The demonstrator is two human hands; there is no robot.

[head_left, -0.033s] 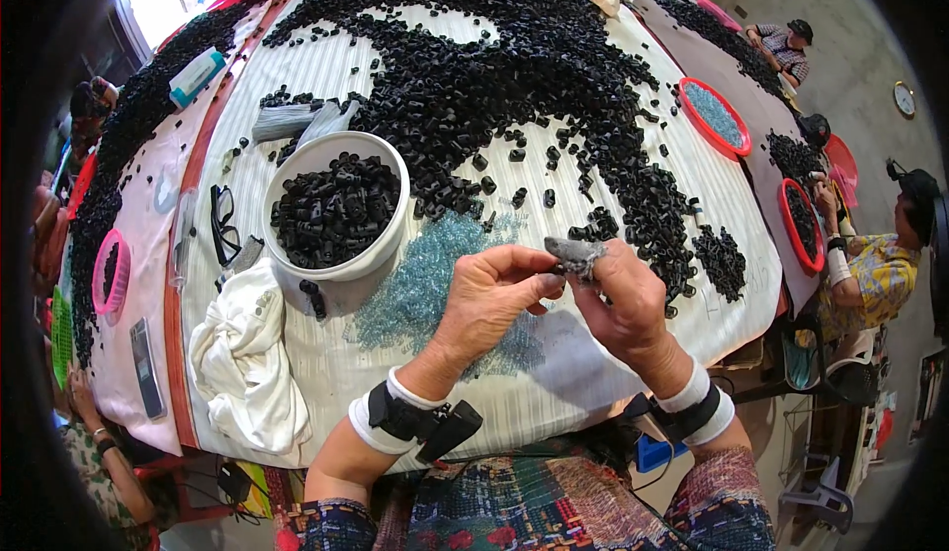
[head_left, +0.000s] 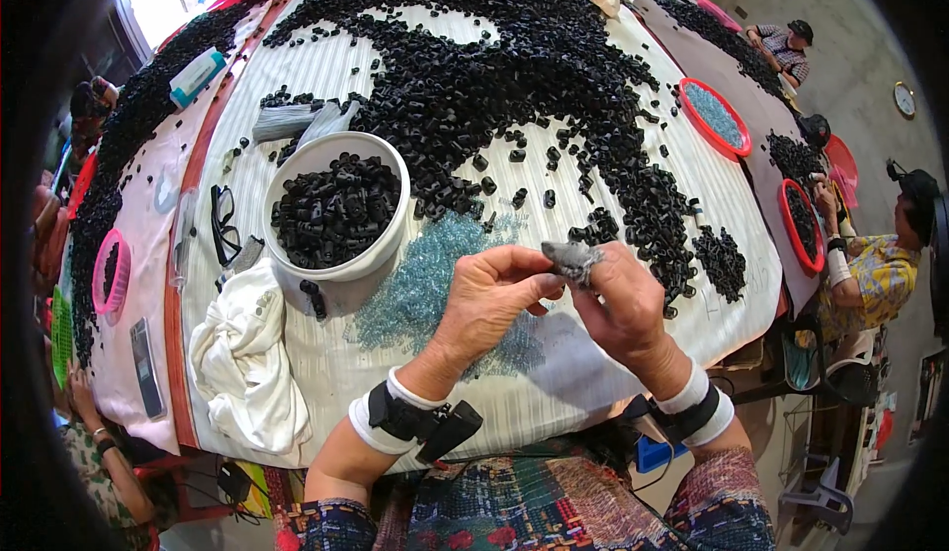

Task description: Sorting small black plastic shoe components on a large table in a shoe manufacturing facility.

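My left hand (head_left: 486, 302) and my right hand (head_left: 628, 302) meet over the near middle of the table, fingertips together. Both are pinched closed; whatever sits between the fingertips is too small and hidden to name. A worn grey wrap (head_left: 573, 257) covers a finger of my right hand. Beneath and left of my hands spreads a heap of tiny pale blue, see-through pieces (head_left: 420, 289). Beyond it lies a big pile of short black plastic parts (head_left: 484, 82). A white bowl (head_left: 381, 261) to the left is filled with similar black parts.
Left of the bowl are eyeglasses (head_left: 224, 227) and a crumpled white cloth (head_left: 247, 363). A red-rimmed basket (head_left: 686, 106) of pale blue pieces stands at the right. A co-worker (head_left: 875, 264) sits at the right-hand table; a phone (head_left: 147, 368) lies on the left one.
My right hand has shifted very slightly, its grey-wrapped finger tipping a little down toward the left fingertips. My left hand stays in place, as does everything on the table.
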